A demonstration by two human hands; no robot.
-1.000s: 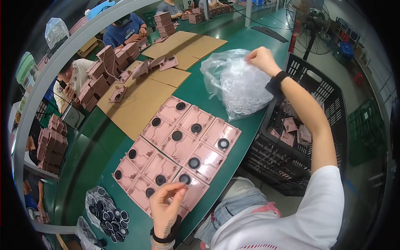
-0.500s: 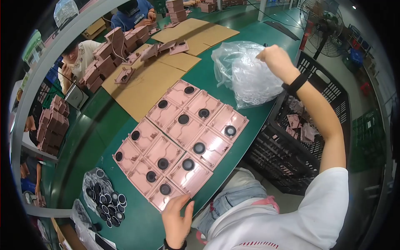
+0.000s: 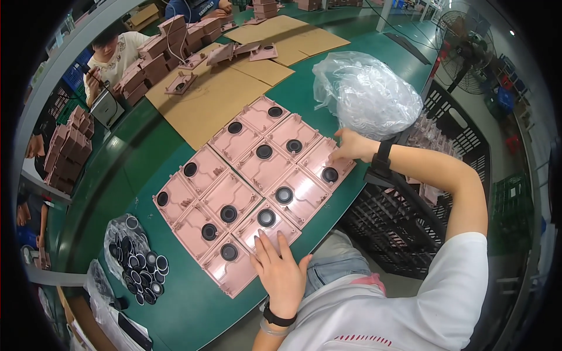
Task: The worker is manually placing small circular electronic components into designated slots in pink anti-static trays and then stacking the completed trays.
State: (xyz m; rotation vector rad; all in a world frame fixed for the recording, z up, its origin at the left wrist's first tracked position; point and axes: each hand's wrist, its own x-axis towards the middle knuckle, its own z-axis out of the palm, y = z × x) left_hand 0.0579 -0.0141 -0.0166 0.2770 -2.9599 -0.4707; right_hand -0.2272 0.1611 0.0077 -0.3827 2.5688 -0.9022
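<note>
Pink plastic panels [image 3: 202, 224] lie in a block on the green table, each with a round black speaker-like disc [image 3: 266, 218]. My left hand [image 3: 282, 275] is spread flat, its fingertips on the near panels below one disc. At the block's right side, my right hand [image 3: 356, 146] reaches over the end panel [image 3: 316, 157]. Its fingers are apart and touch or hover over the panel's far corner; neither hand visibly holds anything. Beyond the right hand sits a crumpled clear plastic bag [image 3: 374, 96].
Loose black rings and discs [image 3: 140, 269] spill from a clear bag at left. Cardboard sheets [image 3: 216, 96] cover the far table. A black crate [image 3: 398, 228] with wrapped parts stands at right. Co-workers sit opposite by stacked pink housings [image 3: 153, 61].
My right hand has come down from the plastic bag to the end panel. My left hand has moved right from the block's near corner and now lies flatter on the panels.
</note>
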